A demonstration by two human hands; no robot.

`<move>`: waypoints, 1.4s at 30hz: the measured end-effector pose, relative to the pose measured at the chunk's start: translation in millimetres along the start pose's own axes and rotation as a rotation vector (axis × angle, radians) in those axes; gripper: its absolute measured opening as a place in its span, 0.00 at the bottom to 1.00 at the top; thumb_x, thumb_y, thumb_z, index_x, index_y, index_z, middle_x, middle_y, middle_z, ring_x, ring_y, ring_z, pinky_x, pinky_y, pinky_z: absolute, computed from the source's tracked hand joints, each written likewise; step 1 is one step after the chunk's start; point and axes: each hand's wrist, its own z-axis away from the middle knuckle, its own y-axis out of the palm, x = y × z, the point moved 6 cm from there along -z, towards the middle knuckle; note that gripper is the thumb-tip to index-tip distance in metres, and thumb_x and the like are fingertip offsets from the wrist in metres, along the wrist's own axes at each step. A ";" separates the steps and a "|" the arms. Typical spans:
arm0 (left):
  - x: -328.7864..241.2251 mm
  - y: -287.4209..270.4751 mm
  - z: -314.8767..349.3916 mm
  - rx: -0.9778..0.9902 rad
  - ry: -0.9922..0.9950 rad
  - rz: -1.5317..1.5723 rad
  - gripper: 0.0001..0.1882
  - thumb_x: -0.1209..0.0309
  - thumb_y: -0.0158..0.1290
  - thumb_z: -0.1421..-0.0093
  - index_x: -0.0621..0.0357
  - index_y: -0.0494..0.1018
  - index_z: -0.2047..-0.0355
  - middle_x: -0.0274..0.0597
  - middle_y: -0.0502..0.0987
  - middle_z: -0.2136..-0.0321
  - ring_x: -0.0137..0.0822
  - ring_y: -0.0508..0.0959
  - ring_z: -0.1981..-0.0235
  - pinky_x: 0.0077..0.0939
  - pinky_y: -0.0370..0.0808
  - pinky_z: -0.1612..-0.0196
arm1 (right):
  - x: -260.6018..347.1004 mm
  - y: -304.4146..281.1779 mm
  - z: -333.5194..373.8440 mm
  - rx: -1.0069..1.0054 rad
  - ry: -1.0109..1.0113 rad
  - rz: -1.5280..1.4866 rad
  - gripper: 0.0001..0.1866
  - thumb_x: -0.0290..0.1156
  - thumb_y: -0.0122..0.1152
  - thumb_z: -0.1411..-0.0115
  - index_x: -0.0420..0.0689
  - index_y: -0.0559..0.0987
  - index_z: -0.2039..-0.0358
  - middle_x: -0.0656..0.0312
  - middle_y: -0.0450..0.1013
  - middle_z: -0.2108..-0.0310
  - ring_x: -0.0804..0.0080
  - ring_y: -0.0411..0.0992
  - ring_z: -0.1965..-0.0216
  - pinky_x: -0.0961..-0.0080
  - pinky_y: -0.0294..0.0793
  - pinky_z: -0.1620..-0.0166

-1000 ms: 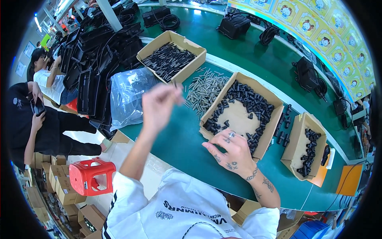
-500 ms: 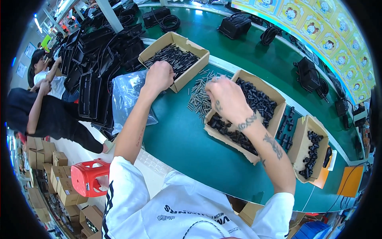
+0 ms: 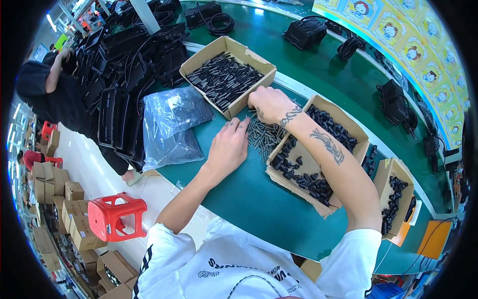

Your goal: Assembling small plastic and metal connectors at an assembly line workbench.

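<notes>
My left hand [image 3: 228,148] is low at the left edge of a pile of small grey metal pins [image 3: 265,138]. Its fingers are bent and drawn together; whatever they may hold is hidden. Just right of it, my right hand [image 3: 273,104] is closed above the far end of the pile, beside a cardboard box corner. What its fingertips grip, if anything, cannot be seen. That cardboard box [image 3: 203,97] holds many thin black rods [image 3: 226,74]. Under my right forearm stands a second cardboard box [image 3: 326,212] with small black fittings [image 3: 311,187].
A clear plastic bag [image 3: 174,132] of dark parts lies at left, near stacked black housings [image 3: 117,117]. Another box [image 3: 398,222] of fittings is at right. Cabled black units [image 3: 303,34] line the bench's far side. A person in black [image 3: 64,104] stands left, beyond a red stool [image 3: 117,217].
My left hand has come down and right from the rod box to the pin pile. The right hand has shifted slightly toward the rod box corner. The view has turned a little.
</notes>
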 end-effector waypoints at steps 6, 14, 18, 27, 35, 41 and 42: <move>11.4 27.1 -4.4 0.243 -0.187 -0.139 0.22 0.80 0.49 0.44 0.72 0.69 0.47 0.57 0.74 0.61 0.53 0.79 0.60 0.42 0.79 0.59 | -4.2 -0.4 1.3 0.066 0.052 0.009 0.10 0.24 0.62 0.49 0.40 0.80 0.65 0.48 0.76 0.59 0.51 0.77 0.55 0.60 0.80 0.55; 16.9 24.9 -0.2 0.114 -0.200 0.021 0.08 0.77 0.55 0.41 0.66 0.70 0.63 0.53 0.71 0.64 0.54 0.77 0.66 0.46 0.75 0.62 | -13.2 11.1 4.2 0.004 -0.029 0.038 0.13 0.20 0.59 0.52 0.41 0.79 0.63 0.48 0.76 0.66 0.50 0.77 0.59 0.59 0.78 0.58; 17.6 22.1 3.1 0.079 -0.156 0.028 0.08 0.79 0.55 0.42 0.65 0.69 0.64 0.53 0.71 0.66 0.53 0.76 0.65 0.45 0.74 0.61 | -12.9 5.6 3.9 -0.030 -0.053 -0.017 0.09 0.20 0.59 0.52 0.39 0.80 0.68 0.48 0.77 0.66 0.51 0.77 0.59 0.60 0.78 0.57; 20.1 31.0 3.6 0.098 -0.166 0.133 0.12 0.84 0.53 0.44 0.63 0.70 0.60 0.48 0.72 0.69 0.49 0.74 0.65 0.42 0.72 0.60 | -3.1 2.3 5.5 0.054 -0.053 0.035 0.05 0.22 0.63 0.53 0.41 0.79 0.73 0.50 0.77 0.67 0.51 0.77 0.60 0.59 0.78 0.58; 22.7 12.5 3.7 0.009 -0.305 0.471 0.13 0.79 0.58 0.43 0.62 0.73 0.57 0.45 0.72 0.67 0.43 0.74 0.63 0.33 0.72 0.60 | -12.4 6.2 7.3 -0.049 -0.179 -0.071 0.07 0.23 0.61 0.50 0.40 0.78 0.68 0.52 0.76 0.65 0.52 0.75 0.56 0.59 0.75 0.54; -6.9 -47.2 50.4 0.166 -0.122 0.182 0.22 0.76 0.66 0.51 0.61 0.76 0.53 0.41 0.72 0.67 0.41 0.73 0.63 0.32 0.72 0.58 | -12.0 -10.7 29.2 -0.259 -0.219 -0.052 0.07 0.22 0.58 0.47 0.40 0.77 0.65 0.52 0.74 0.66 0.51 0.74 0.60 0.58 0.74 0.55; -5.1 -53.2 64.1 0.165 -0.123 0.182 0.22 0.76 0.66 0.51 0.61 0.76 0.53 0.41 0.72 0.67 0.41 0.73 0.63 0.32 0.72 0.58 | -5.9 -22.5 40.7 -0.385 -0.243 -0.108 0.07 0.23 0.61 0.48 0.40 0.77 0.66 0.53 0.74 0.67 0.53 0.74 0.62 0.59 0.74 0.58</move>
